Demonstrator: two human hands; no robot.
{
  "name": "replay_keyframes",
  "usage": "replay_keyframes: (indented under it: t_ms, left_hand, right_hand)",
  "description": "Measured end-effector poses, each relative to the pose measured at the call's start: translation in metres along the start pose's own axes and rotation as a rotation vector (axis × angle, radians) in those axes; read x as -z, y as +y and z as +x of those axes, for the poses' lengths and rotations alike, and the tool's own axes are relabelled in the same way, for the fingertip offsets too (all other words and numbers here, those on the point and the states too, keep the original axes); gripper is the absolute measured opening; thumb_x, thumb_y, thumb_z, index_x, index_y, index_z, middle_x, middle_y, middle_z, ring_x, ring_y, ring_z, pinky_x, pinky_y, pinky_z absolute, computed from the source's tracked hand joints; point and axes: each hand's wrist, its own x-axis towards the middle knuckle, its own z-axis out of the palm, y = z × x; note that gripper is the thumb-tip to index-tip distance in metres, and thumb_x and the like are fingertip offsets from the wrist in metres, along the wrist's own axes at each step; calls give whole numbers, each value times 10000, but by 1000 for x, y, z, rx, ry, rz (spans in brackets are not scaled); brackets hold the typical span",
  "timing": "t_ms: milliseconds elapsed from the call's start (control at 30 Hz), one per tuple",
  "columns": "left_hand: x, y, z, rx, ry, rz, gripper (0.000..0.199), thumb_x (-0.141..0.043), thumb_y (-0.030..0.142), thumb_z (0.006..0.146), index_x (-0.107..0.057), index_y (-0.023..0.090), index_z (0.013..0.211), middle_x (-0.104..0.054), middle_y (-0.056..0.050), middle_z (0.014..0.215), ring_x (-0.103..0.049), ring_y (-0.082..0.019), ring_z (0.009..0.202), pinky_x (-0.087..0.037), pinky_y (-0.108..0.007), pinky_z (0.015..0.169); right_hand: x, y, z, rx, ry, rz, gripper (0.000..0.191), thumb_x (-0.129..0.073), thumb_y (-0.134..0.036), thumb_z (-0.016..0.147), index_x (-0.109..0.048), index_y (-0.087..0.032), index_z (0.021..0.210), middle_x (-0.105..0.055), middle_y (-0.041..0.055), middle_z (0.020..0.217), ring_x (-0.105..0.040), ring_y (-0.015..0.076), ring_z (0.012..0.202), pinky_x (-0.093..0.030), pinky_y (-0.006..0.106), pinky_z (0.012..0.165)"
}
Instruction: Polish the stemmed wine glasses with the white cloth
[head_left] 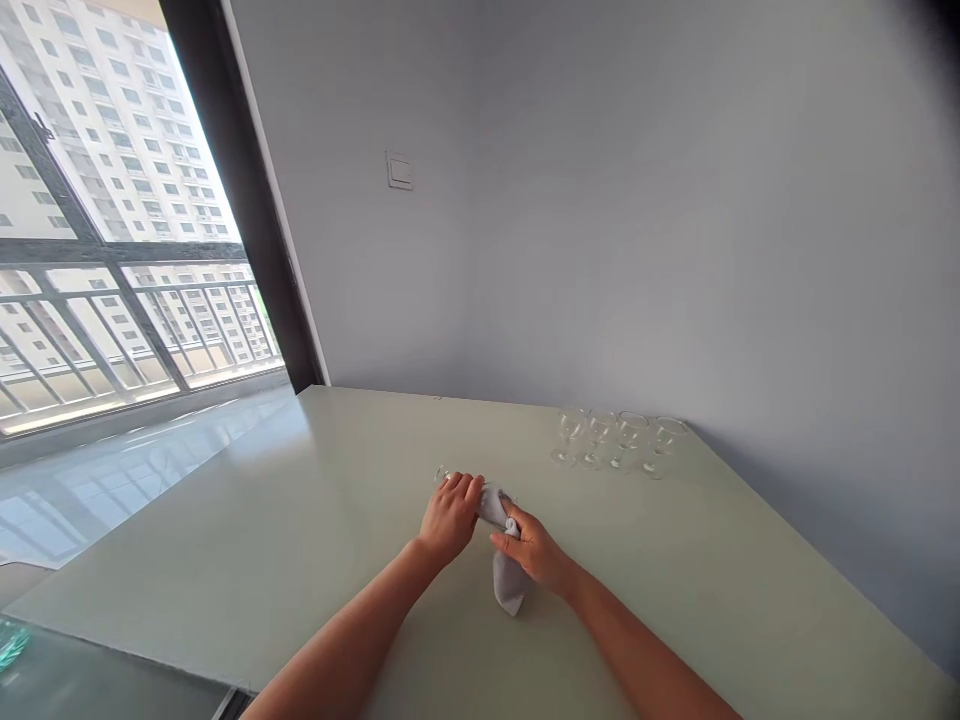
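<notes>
My left hand [452, 518] is closed around a clear stemmed glass, held on its side above the table. The foot of the wine glass [440, 473] peeks out past my knuckles, while its stem is covered by my fingers. A light grey cloth [511, 583] is bunched at the mouth of the glass, with its loose end hanging down. My right hand [536, 550] grips this cloth, thumb on the near side and fingers partly hidden in the folds at the rim.
Several clear stemmed glasses [600, 430] stand upright in a row by the table's back right corner. The pale glossy table [330, 520] meets grey walls behind and at right. A green glass object [11, 640] shows at the lower left edge, beside the table.
</notes>
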Motion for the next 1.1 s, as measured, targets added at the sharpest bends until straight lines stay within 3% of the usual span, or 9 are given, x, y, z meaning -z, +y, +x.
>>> replay_keyframes:
  t_ms: [167, 267, 400, 500, 633, 800, 900, 967, 1100]
  left_hand:
    - [19, 5, 5, -83, 53, -175, 381, -441, 153, 811, -463, 274, 1172, -521, -69, 1182, -424, -231, 1135, -316, -360, 908]
    - [26, 7, 7, -60, 36, -208, 360, -457, 245, 830, -466, 301, 1186, -492, -58, 1238, -348, -242, 1214, -264, -374, 946]
    - [26, 1, 5, 0, -51, -236, 398, -538, 418, 765, -511, 288, 1140, -598, -75, 1057, -490, -238, 1051, -233, -381, 958]
    - [22, -5, 2, 7, -132, -260, 454, -513, 571, 712, -576, 249, 1025, -635, -51, 799, -568, -191, 789, -326, -329, 860]
    - [19, -2, 2, -57, -314, -268, 473, -368, 607, 773, -610, 204, 828, -598, 1, 605, -533, -128, 558, -378, -273, 693]
    - [17, 9, 5, -130, 22, 35, 398, -434, 526, 790, -575, 220, 1002, -637, -53, 770, -543, -203, 827, -248, -418, 920]
    - [15, 3, 6, -138, 46, -3, 392, -484, 536, 757, -602, 222, 960, -623, -41, 685, -535, -188, 790, -251, -389, 910]
    - [13, -3, 5, -60, -34, -141, 403, -467, 565, 752, -629, 221, 885, -609, -15, 623, -528, -148, 675, -313, -331, 826]
    - [14, -5, 2, -7, -434, -447, 505, -316, 566, 821, -633, 186, 716, -601, 7, 587, -497, -97, 521, -357, -230, 597]
  right_hand:
    - [3, 28, 13, -236, 289, 502, 316, -569, -405, 716, -598, -181, 936, -591, 18, 759, -509, 150, 655, -410, 252, 601]
    - [5, 33, 14, -292, 360, 642, 274, -582, -417, 705, -599, -180, 841, -577, 13, 718, -488, 136, 614, -403, 240, 567]
    - [6, 14, 6, -246, 223, 491, 299, -598, -403, 702, -599, -166, 884, -555, -1, 676, -459, 117, 577, -374, 228, 543]
    - [11, -6, 0, -134, 80, 194, 318, -635, -346, 680, -602, -177, 948, -579, -5, 726, -480, 124, 644, -369, 229, 599]
    - [22, -6, 1, -155, -3, 75, 223, -654, -336, 653, -631, -155, 781, -565, -9, 657, -461, 115, 602, -341, 227, 566]
    - [24, 17, 11, -316, 290, 446, 285, -682, -389, 606, -620, -143, 735, -533, -5, 593, -445, 115, 560, -354, 244, 556]
    - [27, 12, 9, -295, 192, 476, 307, -693, -364, 604, -632, -148, 814, -554, 3, 650, -460, 119, 599, -360, 242, 581]
    - [33, 1, 5, -220, 55, 336, 329, -703, -313, 606, -630, -163, 889, -569, 1, 704, -467, 121, 638, -351, 235, 598]
    - [46, -5, 3, -192, -100, 154, 256, -697, -285, 619, -643, -143, 825, -552, -7, 662, -453, 114, 617, -326, 229, 576]
